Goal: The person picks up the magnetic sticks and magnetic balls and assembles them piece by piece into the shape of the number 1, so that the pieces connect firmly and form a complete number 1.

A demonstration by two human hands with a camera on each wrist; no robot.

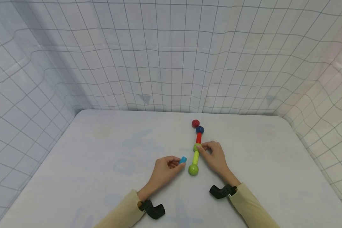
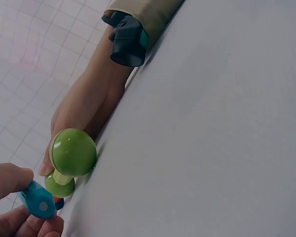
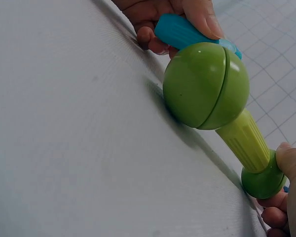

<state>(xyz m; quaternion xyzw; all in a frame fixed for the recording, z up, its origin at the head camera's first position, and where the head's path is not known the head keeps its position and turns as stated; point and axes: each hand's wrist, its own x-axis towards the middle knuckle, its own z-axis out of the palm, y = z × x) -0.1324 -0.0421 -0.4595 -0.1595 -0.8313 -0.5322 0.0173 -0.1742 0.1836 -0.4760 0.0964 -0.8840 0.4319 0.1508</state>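
The toy chain (image 1: 196, 148) lies on the white table (image 1: 102, 177) with its long axis running away from the person, its green ball (image 1: 193, 169) nearest. The left hand (image 1: 163, 171) pinches a blue rod (image 1: 183, 160) between thumb and fingers just left of that ball, not touching it. The right hand (image 1: 215, 156) pinches the chain's middle green ball (image 1: 197, 147) from the right. A red ball (image 1: 195, 123) sits beyond the chain's far end; gridded cloth walls (image 1: 171, 57) enclose the table.

I see both my arms in pale tan long sleeves (image 1: 122, 210). A black elbow-shaped camera mount (image 1: 153, 210) is strapped at my left wrist, and another black mount (image 1: 220, 191) at my right.
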